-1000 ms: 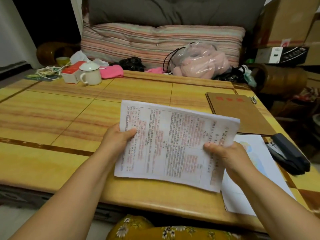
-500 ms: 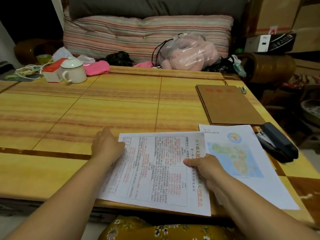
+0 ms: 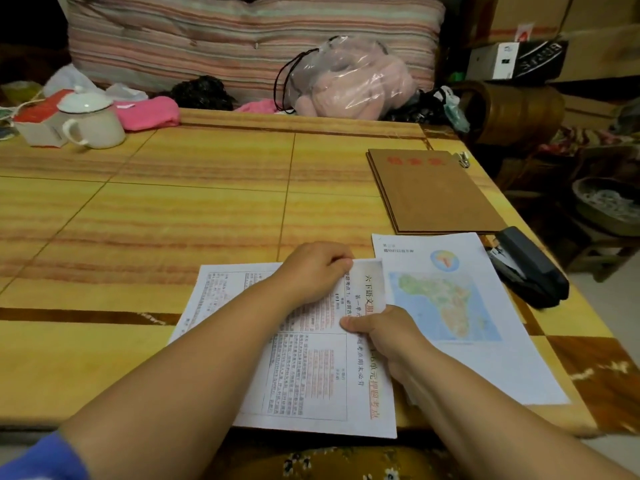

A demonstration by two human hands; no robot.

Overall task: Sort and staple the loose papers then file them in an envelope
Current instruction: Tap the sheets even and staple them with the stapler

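The printed papers [image 3: 304, 358] are lying flat on the yellow table [image 3: 173, 216], close to the person. Their near edge is hanging a little past the table's front edge. The left hand [image 3: 313, 271] is resting on the far right part of the papers with its fingers curled down at the top corner. It looks like it is pinching that corner, but the fingertips are hidden, so that is hard to tell for sure. The right hand [image 3: 379, 332] is gripping the right edge of the papers, with the thumb on top and the other fingers tucked under.

The map sheet [image 3: 460, 306] is lying just to the right. Its left edge is touching the printed papers, maybe sliding a bit under them. The brown envelope [image 3: 433, 192] is sitting farther back on the right, and its near edge is almost meeting the top of the map sheet. The dark stapler [image 3: 530, 268] is lying right at the table's right edge, just beside the map sheet.

A wide bare part of the table is stretching out to the left and behind the papers. Far back on the left, a white cup [image 3: 91, 121] with a lid is standing near the table's back edge, next to a pink cloth [image 3: 149, 114].
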